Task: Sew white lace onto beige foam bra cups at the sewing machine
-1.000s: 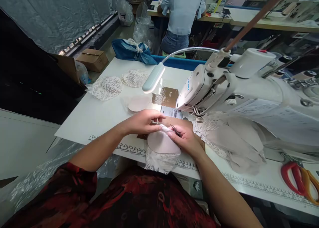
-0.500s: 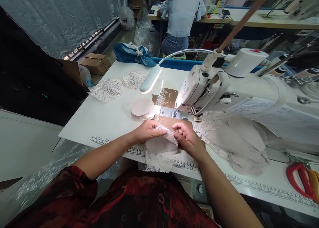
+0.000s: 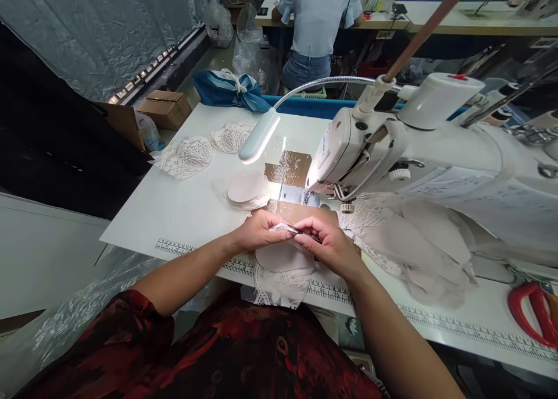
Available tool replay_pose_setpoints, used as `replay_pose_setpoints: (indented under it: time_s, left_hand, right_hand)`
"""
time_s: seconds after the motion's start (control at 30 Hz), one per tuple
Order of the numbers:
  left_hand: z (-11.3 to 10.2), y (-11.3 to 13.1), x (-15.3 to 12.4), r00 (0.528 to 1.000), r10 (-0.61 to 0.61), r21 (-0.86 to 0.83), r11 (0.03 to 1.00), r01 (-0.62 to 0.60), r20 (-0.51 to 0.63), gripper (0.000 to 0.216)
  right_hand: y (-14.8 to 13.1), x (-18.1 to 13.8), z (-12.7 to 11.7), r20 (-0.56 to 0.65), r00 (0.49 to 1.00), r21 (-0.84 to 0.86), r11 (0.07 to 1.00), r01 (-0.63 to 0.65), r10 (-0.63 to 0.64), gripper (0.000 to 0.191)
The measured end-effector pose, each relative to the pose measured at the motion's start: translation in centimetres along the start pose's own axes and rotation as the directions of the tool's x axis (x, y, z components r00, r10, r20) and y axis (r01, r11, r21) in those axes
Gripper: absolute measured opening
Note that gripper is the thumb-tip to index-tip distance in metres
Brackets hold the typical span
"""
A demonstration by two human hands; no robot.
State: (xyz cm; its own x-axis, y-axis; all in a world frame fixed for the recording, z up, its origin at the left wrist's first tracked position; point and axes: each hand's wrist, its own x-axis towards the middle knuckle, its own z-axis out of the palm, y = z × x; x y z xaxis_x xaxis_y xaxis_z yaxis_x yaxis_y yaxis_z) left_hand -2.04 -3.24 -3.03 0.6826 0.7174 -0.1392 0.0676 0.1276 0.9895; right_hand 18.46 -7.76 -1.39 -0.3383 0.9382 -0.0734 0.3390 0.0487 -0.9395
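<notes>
White table (image 3: 143,213) carries a lace piece (image 3: 282,285) at its near edge; left grip (image 3: 263,230) pinches its top, right grip (image 3: 328,242) holds a metal tool (image 3: 308,235). It seems light, soft (lace may snag): better hold its pad (image 3: 281,259).

The nearest lace cup (image 3: 283,259) is before the sewing machine (image 3: 449,152).

I'm seeing a smooth, matt cloth cup (image 3: 283,259) trailing textured openwork lace (image 3: 281,288), and small snips (image 3: 308,234) showing dark metal. The white tabletop (image 3: 143,218) is gleaming smoothly; the ribbed metal lamp neck (image 3: 322,81) is glinting.
</notes>
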Motion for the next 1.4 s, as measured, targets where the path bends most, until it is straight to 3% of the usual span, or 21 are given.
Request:
replay_pose_setpoints:
  time_s: [0.23, 0.3, 0.37, 0.43, 0.5, 0.57, 0.67, 0.73, 0.8, 0.87, 0.97, 1.03, 1.17, 1.27, 1.4]
  left_hand:
    - [0.1, 0.0, 0.0, 1.0, 0.007, 0.098, 0.995, -0.008, 0.018, 0.033]
    - [0.1, 0.8, -0.5, 0.998, 0.042, 0.235, 0.971, -0.05, 0.039, 0.033]
    - [-0.3, 2.0, -1.1, 0.995, 0.098, 0.506, 0.858, -0.092, 0.014, 0.033]
    - [-1.4, 3.3, -1.4, 0.981, 0.183, 0.74, 0.669, -0.071, -0.072, 0.035]
    - [-3.1, 4.2, -1.0, 0.941, 0.29, 0.834, 0.551, -0.014, -0.176, 0.032]
    - [-5.3, 4.5, 0.1, 0.897, 0.352, 0.847, 0.53, 0.044, -0.267, 0.03]
    - [-8.1, 4.1, 2.2, 0.908, 0.164, 0.774, 0.593, 0.222, -0.386, 0.056]
    - [-9.0, 3.5, 3.0, 0.917, 0.049, 0.715, 0.643, 0.275, -0.396, 0.055]
    - [-9.0, 3.0, 3.0, 0.934, -0.008, 0.678, 0.685, 0.265, -0.357, 0.039]
    - [-8.5, 2.6, 2.5, 0.957, -0.049, 0.612, 0.759, 0.222, -0.287, 0.026]
    - [-7.5, 2.3, 1.8, 0.981, -0.065, 0.377, 0.917, 0.132, -0.184, 0.025]
    - [-6.8, 2.3, 1.6, 0.988, -0.058, 0.224, 0.97, 0.09, -0.144, 0.026]
    - [-5.6, 2.4, 1.9, 0.998, -0.002, 0.175, 0.984, 0.014, -0.069, 0.025]
    - [-5.4, 2.5, 2.0, 0.999, 0.03, 0.236, 0.971, -0.027, -0.011, 0.025]
    - [-6.4, 2.8, 1.5, 0.996, -0.015, 0.248, 0.969, -0.008, 0.089, 0.027]
  right_hand:
    - [0.4, 0.2, 0.4, -0.085, 0.996, -0.067, 0.998, 0.015, -0.02, 0.024]
    - [0.8, 0.1, 0.2, -0.159, 0.987, -0.068, 0.998, 0.003, -0.014, 0.024]
    - [1.1, -0.1, 0.1, -0.266, 0.964, -0.116, 0.993, -0.009, -0.023, 0.027]
    - [1.2, -0.3, 0.4, -0.311, 0.946, -0.248, 0.969, 0.007, -0.086, 0.034]
    - [1.0, -0.4, 1.1, -0.207, 0.958, -0.401, 0.91, 0.103, -0.2, 0.035]
    - [0.7, -0.2, 2.0, 0.005, 0.956, -0.483, 0.836, 0.259, -0.292, 0.028]
    - [0.3, 0.0, 2.5, 0.259, 0.919, -0.533, 0.749, 0.393, -0.298, 0.022]
    - [0.2, -0.2, 1.8, 0.288, 0.933, -0.617, 0.703, 0.353, -0.216, 0.019]
    - [0.2, -0.6, 0.5, 0.22, 0.971, -0.706, 0.671, 0.224, -0.092, 0.018]
    - [0.1, -0.9, -0.9, 0.143, 0.99, -0.703, 0.703, 0.103, -0.002, 0.016]
    - [-0.1, -0.7, -1.8, 0.009, 1.0, -0.485, 0.875, 0.005, 0.0, 0.014]
    - [-0.5, 0.2, -1.4, -0.091, 0.996, -0.301, 0.953, -0.044, 0.018, 0.026]
    - [-1.1, 3.0, 0.7, -0.145, 0.988, -0.091, 0.994, -0.059, 0.046, 0.049]
    - [-1.3, 4.5, 1.9, -0.175, 0.984, -0.057, 0.998, -0.035, 0.024, 0.038]
    - [-0.7, 4.7, 2.1, -0.174, 0.984, -0.017, 0.999, -0.039, 0.035, 0.026]
